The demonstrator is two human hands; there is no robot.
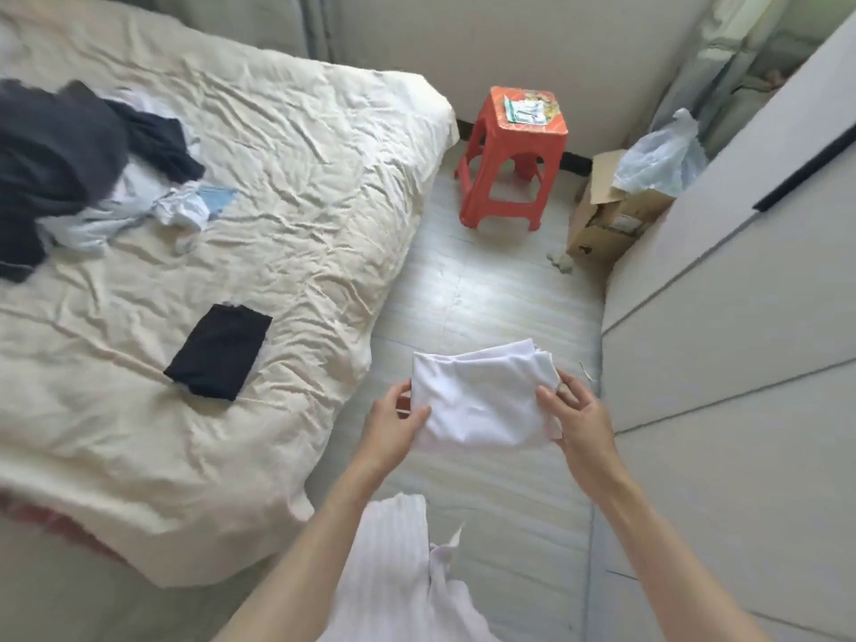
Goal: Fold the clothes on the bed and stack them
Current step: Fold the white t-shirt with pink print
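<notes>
My left hand and right hand each pinch an edge of the folded white cloth, held over the floor just off the bed. At ten o'clock a folded dark garment lies on the bed. Farther out at ten, I see the unfolded pile. At twelve stands a red stool.

Open floor strip between bed and wardrobe; far end blocked by stool and carton.
</notes>
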